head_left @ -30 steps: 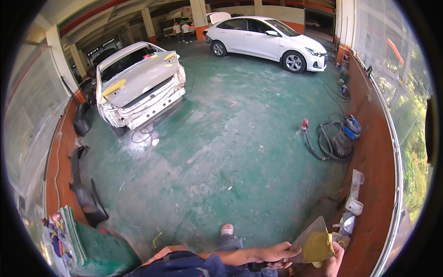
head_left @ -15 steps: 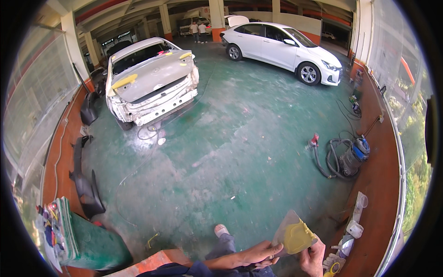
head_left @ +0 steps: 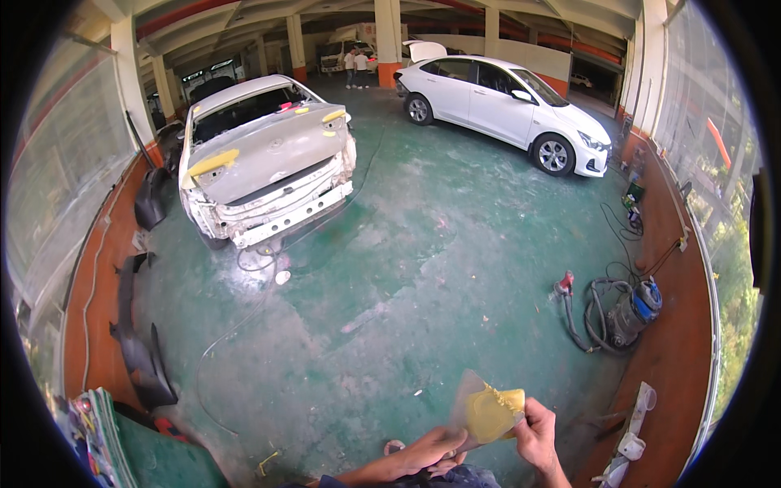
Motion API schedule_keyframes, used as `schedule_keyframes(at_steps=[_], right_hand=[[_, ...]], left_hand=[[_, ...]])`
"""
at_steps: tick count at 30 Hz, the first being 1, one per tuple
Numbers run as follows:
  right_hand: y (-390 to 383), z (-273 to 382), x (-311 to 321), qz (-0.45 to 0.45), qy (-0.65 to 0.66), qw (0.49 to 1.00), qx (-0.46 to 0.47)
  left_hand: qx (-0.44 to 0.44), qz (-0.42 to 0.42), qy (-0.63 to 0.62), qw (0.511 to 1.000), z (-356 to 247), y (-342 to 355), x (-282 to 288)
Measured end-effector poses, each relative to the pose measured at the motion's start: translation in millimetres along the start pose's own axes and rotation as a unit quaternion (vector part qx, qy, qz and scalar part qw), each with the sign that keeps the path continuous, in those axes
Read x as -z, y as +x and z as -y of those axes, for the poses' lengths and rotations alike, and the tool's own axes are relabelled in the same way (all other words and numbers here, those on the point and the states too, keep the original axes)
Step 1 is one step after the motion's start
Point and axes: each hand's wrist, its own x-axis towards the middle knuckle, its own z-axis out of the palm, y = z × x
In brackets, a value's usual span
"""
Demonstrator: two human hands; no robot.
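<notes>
At the bottom of the head view, my left hand (head_left: 429,452) grips the lower edge of a thin, greyish see-through mixing board (head_left: 463,400). Yellow putty (head_left: 486,415) is spread over the board's face. My right hand (head_left: 537,431) is closed at the board's right side on a yellow, flat-edged piece (head_left: 512,399) that looks like a putty spreader. Its edge touches the putty, and my fingers hide part of it. A ragged ridge of putty runs along the board's upper right.
A stripped car (head_left: 281,167) with yellow patches stands far left, a white sedan (head_left: 496,93) far right. A vacuum (head_left: 630,313) with hose and red-topped tool (head_left: 565,283) lies right. Black trim (head_left: 140,342) lines the left wall; a green bin (head_left: 163,455) stands near left. Cables cross the floor.
My right hand has come up beside the board and tilts the yellow piece against the putty. The board has shifted slightly left. The whole view has shifted a little, the cars now lower.
</notes>
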Motion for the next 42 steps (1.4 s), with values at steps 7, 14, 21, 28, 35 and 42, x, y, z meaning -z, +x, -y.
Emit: schedule_keyframes(at_steps=[7,14,21,28,35,42], right_hand=[[82,0,-33,-0.074,0.286,0.953,0.069],[134,-24,-6,0.08,0.201,0.976,0.012],[211,-54,17,0.046,0.215,0.971,-0.089],[324,-54,-22,-0.028,-0.162,0.92,0.355],[475,-75,-110,-0.026,-0.252,0.832,0.493],[627,-61,-251,0.103,-0.152,0.867,0.464]], left_hand=[[0.003,-0.056,-0.034,0.998,-51,1,12],[-0.018,-0.11,-0.019,0.994,-80,37,20],[-0.166,-0.273,0.04,0.947,-134,93,21],[-0.192,-0.366,0.011,0.911,-174,141,71],[-0.199,-0.366,0.049,0.908,-259,167,188],[-0.27,-0.444,0.284,0.806,-388,155,359]])
